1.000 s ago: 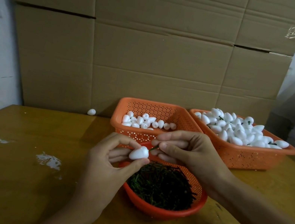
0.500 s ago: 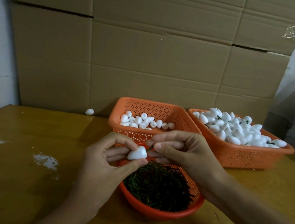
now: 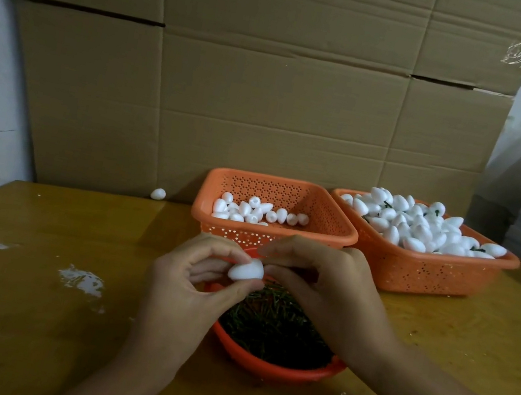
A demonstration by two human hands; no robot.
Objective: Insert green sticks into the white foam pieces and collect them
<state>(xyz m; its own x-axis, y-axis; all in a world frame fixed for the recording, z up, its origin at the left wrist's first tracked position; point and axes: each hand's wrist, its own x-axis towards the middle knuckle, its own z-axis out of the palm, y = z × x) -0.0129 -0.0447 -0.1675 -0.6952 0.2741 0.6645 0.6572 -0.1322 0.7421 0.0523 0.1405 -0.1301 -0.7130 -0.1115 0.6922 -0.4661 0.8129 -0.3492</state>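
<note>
1. Pinching foam piece [image 3: 246,270] in left hand [image 3: 186,292] over bowl's [image 3: 274,368] 12 o'clock rim: hold steady
2. Pinching, probably, a hidden stick in right hand [image 3: 326,292] at 3 o'clock: push straight
3. Drop into 2 o'clock basket [image 3: 429,276]

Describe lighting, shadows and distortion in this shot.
Head view: dim, warm light; the foam piece in the left hand blows out white; a soft shadow falls on the table beside the left square basket; wide angle bends the cardboard boxes.
</note>
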